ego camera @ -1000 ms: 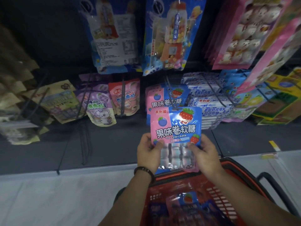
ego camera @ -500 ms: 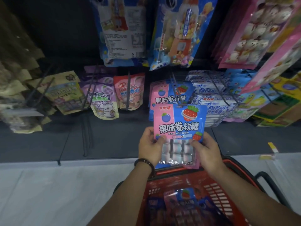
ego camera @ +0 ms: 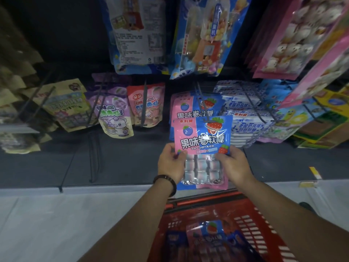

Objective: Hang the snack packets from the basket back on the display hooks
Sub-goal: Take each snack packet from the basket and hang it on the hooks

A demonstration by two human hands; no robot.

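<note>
Left hand (ego camera: 171,165), right hand (ego camera: 234,165): both grips pinch pink-blue packet (ego camera: 203,140), held above red basket (ego camera: 204,200)

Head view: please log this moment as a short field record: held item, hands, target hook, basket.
Held item: pink-and-blue packet, upright, front facing camera
Left hand: grips its lower left edge
Right hand: grips its lower right edge
Target hook: carries matching packets; held packet's top is at its tip, threading unclear
Basket: red, below, more packets inside
</note>
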